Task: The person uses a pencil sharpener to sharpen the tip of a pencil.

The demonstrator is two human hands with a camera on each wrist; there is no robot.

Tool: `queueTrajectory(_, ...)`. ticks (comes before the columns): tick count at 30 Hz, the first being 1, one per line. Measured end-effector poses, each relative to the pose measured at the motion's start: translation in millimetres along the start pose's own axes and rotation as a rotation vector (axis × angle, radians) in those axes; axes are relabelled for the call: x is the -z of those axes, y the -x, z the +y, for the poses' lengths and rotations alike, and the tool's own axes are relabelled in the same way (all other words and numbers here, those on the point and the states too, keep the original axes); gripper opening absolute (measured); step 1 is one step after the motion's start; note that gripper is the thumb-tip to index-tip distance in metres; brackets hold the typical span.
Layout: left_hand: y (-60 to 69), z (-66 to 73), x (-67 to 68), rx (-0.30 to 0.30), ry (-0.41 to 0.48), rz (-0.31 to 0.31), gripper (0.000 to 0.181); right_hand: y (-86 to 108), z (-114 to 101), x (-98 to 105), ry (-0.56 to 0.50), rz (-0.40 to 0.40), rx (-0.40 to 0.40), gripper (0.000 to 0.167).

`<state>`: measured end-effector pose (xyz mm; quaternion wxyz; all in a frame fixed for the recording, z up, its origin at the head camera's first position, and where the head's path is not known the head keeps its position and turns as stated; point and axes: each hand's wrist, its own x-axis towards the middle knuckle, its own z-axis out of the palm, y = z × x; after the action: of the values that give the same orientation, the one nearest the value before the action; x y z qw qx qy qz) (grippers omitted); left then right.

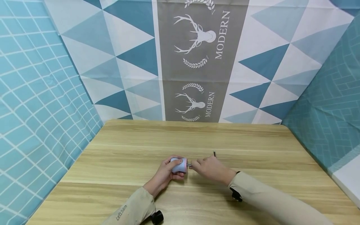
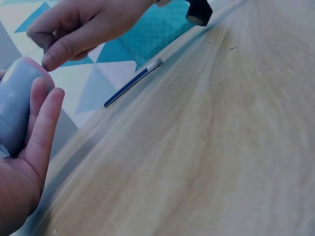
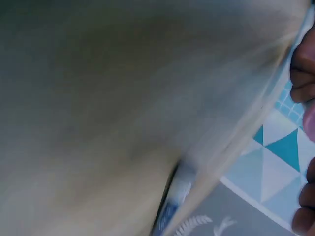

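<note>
My left hand grips a small light-blue rounded cylinder with a pink rim, lying on its side with that rim facing right. Its exact kind is not plain. In the left wrist view, two fingers of that hand extend along the cylinder. My right hand pinches a thin dark-and-silver stick at the pink end; most of the stick is hidden by the fingers. Beyond the right hand a blue pencil with a silvery end lies on the table, partly covered in the head view.
The wood-grain table spreads around both hands. Patterned cloth hangs behind it, with blue checked cloth at the left and teal cloth at the right. A white surface borders the right edge.
</note>
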<state>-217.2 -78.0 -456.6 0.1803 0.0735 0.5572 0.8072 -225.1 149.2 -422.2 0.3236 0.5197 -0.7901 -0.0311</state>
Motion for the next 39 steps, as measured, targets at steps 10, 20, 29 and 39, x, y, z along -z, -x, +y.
queueTrajectory(10,1.3,0.0,-1.0,0.017,-0.003,0.021,0.022,-19.5,8,16,-1.168,-0.466,-0.667,0.03)
queueTrajectory(20,2.2,1.1,-2.6,0.0,-0.013,0.0,0.02,-17.5,25,10,-1.801,-0.746,-0.996,0.027)
queueTrajectory(29,0.3,1.9,-2.6,0.026,0.006,-0.016,0.027,-10.6,14,28,-0.887,-0.321,-0.499,0.015)
queueTrajectory(39,0.0,1.2,-1.3,0.039,0.038,-0.013,0.024,1.1,13,14,0.166,-0.031,0.164,0.036)
